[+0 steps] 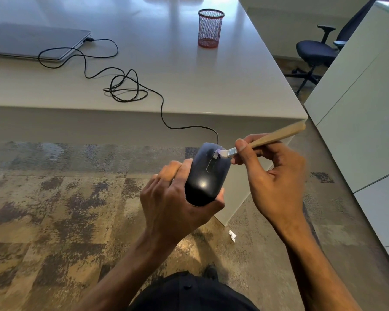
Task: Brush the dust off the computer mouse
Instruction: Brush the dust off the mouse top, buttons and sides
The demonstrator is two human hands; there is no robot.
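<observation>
The left hand (177, 198) cups a glossy black wired computer mouse (206, 176) from below and from its left side, fingers curled along one flank and the thumb pressed against the near end, so the mouse is held in the air in front of the desk edge, above the mottled brown and grey carpet (54, 209). The right hand (276, 176) pinches a small paintbrush with a pale wooden handle and a metal ferrule (267, 139) between thumb and fingers, close to the ferrule; the handle points up and to the right. The pale bristles touch the top of the mouse just beside the scroll wheel, at the cable end. No brand mark or lettering can be read on the mouse, the brush or anything else in view. The thin black cable (126, 86) runs from the mouse up over the edge of the white desk (189, 81), loops on its top, and plugs into a closed grey laptop (32, 41). A red wire-mesh pen cup (210, 28) stands further back on the desk. A black office chair (314, 52) stands beyond the desk's right side, near white cabinets (357, 108).
</observation>
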